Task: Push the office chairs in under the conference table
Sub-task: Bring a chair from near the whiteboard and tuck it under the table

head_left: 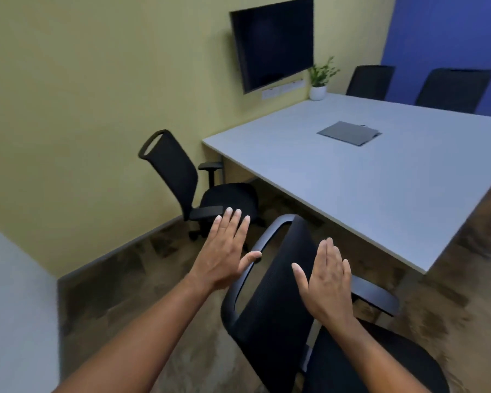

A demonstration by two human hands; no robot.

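A black mesh-back office chair (272,293) stands right below me, pulled out from the grey conference table (352,188). My left hand (224,251) is flat and open, its thumb at the left rim of the chair's backrest. My right hand (326,279) is also flat and open, over the backrest's right side; I cannot tell if it touches. A second black chair (182,180) stands pulled out at the table's left end, beside the yellow wall. Two more black chairs (370,82) (454,89) sit tucked in at the table's far side.
A dark flat folder (349,133) lies on the table. A potted plant (319,80) stands at the far corner under a wall-mounted screen (275,43). Brown carpet lies between the chairs and the yellow wall. A pale wall corner (14,307) is at the left.
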